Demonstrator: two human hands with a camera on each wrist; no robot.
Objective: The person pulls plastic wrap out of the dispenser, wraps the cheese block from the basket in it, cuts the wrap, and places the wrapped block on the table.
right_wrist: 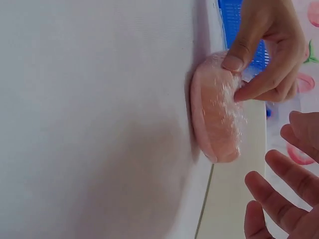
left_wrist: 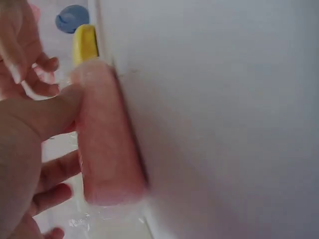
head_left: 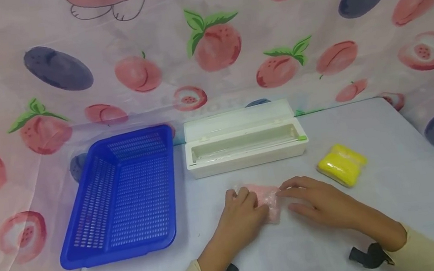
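A soft pink block wrapped in clear plastic (head_left: 269, 196) lies on the table; its exact kind does not show. My left hand (head_left: 239, 215) grips it from the left, fingertips curled over its top and thumb at its near side. In the right wrist view, the thumb and fingers of that left hand (right_wrist: 271, 50) pinch the shiny film. My right hand (head_left: 320, 202) hovers at the block's right side with fingers spread and nothing in them. The left wrist view shows the pink block (left_wrist: 109, 139) standing out along the tabletop, its plastic loose at one end.
Behind the hands stands a long white box (head_left: 245, 163) with its lid raised, like a cling film dispenser. At the left is a blue perforated basket (head_left: 171, 182). A yellow plastic-wrapped block (head_left: 342, 165) lies at the right. A fruit-print curtain (head_left: 170, 31) hangs behind the white table (head_left: 392, 153).
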